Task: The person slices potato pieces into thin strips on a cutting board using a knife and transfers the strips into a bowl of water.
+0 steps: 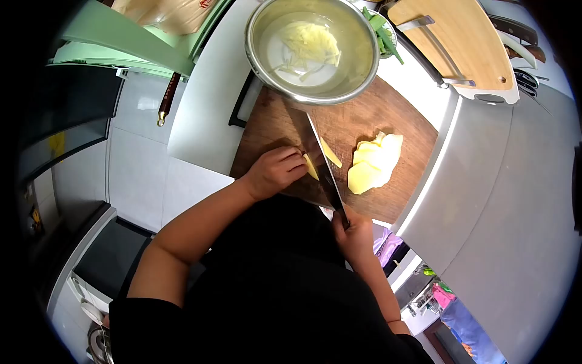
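My right hand is wrapped around the handle of a kitchen knife, whose broad blade points away from me across the wooden cutting board. My left hand has its fingers curled against a pale yellow potato piece on the near side of the blade. A thin potato strip lies on the blade's other side. Farther right on the board, overlapping potato slices rest in a pile. Beyond the knife tip stands a metal bowl holding shredded potato in liquid.
A small dish of cut green vegetables stands right of the bowl. Light wooden chopping boards and several knife handles are at the upper right. A dark-handled utensil hangs at the left, below a green shelf.
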`<state>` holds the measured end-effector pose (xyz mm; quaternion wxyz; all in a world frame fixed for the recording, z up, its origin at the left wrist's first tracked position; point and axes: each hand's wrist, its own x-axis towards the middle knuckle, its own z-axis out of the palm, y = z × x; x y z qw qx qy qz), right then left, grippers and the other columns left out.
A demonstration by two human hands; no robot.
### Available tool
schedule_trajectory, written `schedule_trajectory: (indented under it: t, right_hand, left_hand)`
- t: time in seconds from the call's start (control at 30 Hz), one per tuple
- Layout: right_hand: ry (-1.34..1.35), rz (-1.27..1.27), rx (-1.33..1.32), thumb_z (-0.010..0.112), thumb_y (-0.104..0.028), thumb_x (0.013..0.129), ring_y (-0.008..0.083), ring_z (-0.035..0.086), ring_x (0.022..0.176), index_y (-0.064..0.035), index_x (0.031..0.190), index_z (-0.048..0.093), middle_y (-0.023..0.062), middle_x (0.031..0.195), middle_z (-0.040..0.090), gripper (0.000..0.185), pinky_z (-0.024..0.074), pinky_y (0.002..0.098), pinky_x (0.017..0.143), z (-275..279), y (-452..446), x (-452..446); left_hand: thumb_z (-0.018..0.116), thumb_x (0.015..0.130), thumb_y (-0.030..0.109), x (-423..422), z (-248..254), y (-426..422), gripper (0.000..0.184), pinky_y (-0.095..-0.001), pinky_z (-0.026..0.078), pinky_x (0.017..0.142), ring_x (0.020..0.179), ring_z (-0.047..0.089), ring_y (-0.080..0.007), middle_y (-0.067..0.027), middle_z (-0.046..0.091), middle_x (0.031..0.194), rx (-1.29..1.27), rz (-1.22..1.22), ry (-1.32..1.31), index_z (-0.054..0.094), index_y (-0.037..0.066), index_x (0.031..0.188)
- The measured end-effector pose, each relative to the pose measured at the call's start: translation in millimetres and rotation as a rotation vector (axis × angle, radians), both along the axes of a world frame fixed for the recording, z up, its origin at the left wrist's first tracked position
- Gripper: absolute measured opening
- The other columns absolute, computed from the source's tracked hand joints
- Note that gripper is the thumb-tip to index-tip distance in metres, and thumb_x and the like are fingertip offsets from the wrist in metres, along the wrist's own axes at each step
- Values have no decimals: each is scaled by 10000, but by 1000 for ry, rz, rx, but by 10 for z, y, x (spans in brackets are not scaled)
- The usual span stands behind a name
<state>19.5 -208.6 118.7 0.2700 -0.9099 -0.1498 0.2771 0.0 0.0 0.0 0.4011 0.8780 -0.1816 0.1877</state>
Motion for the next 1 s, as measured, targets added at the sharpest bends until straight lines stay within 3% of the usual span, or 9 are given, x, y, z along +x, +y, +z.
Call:
schedule_trajectory:
  t: [0.07, 0.6, 0.67, 1.0]
  right_hand:
    - [4, 12, 2, 601, 1, 772, 336, 618, 588, -41, 1105, 634, 212, 669, 602, 337, 488, 376, 562, -46, -7, -13]
    - [8, 25, -45, 606, -6, 763, 380, 623, 653, -36, 1096, 628, 219, 726, 629, 335, 503, 414, 599, -74, 1, 34]
    - [-2, 84, -153, 609, -13, 764, 388, 622, 672, -51, 1107, 623, 215, 739, 634, 345, 506, 424, 613, -132, 75, 70]
    - [-30, 8, 3, 604, -6, 768, 359, 622, 621, -45, 1103, 631, 214, 700, 615, 338, 492, 392, 570, -49, 3, 22]
  left_hand:
    - [596, 666, 59, -2, -18, -4, 165, -287, 515, 739, 813, 572, -196, -40, 568, 815, 6, 45, -64, 628, 34, 826]
    - [599, 664, 61, 8, 22, -33, 148, -280, 516, 736, 824, 577, -191, -36, 580, 827, 21, 47, -45, 644, 37, 802]
    - [598, 661, 63, 2, 14, -33, 147, -279, 515, 722, 817, 573, -188, -33, 578, 825, 42, 60, -27, 642, 38, 799]
    - [592, 663, 66, 5, 53, -7, 149, -277, 515, 732, 810, 570, -190, -38, 566, 817, 10, 47, -80, 625, 39, 806]
